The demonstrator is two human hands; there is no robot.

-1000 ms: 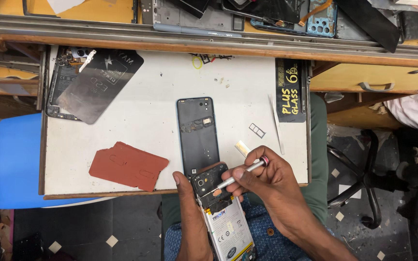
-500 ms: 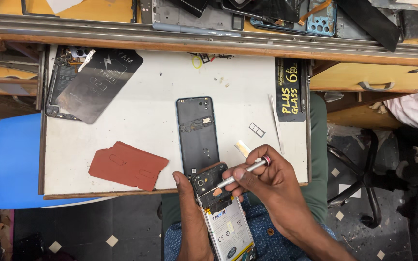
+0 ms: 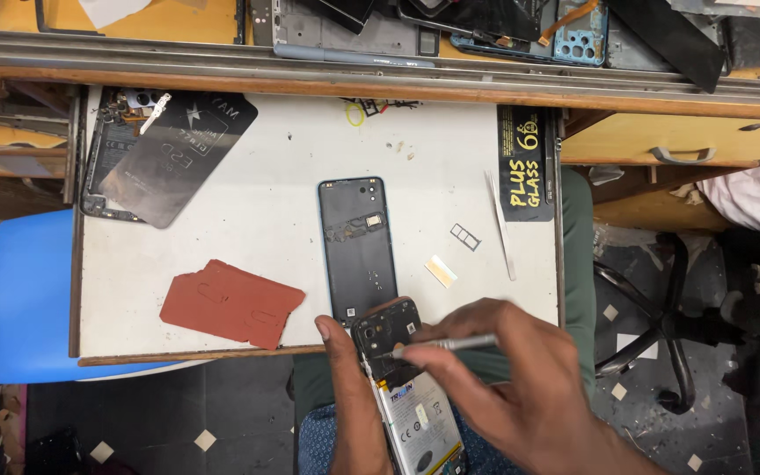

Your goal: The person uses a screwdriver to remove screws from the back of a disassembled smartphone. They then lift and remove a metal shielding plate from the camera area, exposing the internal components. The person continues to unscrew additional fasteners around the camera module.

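Here, head view, lower centre of the frame: opened phone, back removed, white battery and dark upper board cover exposed, tilted so its top end overlaps the near edge of the white work board. Left hand wrapped round the phone's left edge, thumb up beside the board cover, gripping it firmly. Right hand closed in a pen grip on a slim metal screwdriver, its tip set on the dark cover near the camera cut-out.

Handling note, as a judgement: the driver should stand square to the screw head, with light downward pressure and small turns from the fingertips; the left hand must hold the phone dead steady, since it hangs partly off the board.

Centre of frame: detached dark back cover, lying flat, just above the phone. Lower left: red-brown sheet. Upper left: black mat over another phone frame. Right of centre: small tray, pale pick, white tweezers.
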